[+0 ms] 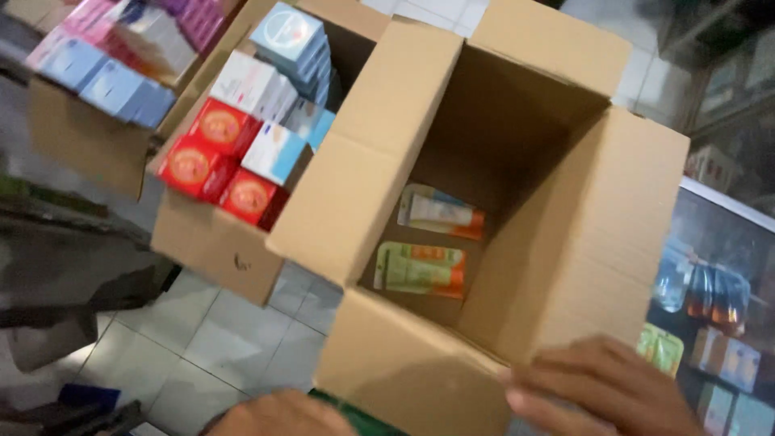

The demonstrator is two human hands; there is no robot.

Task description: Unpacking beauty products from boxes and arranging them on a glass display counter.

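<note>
1. Head view is showing your right hand point(601, 387) gripping the near right flap of the open cardboard box point(565, 234), fingers curled over its edge.
2. Your left hand point(278, 416) is sitting at the frame's bottom; you cannot tell its grip.
3. Two flat green-and-orange packets point(420, 270) are lying on the box's floor, well below your hands.
4. A second carton point(214, 242) beside it is holding red and blue boxes point(242, 153).
</note>
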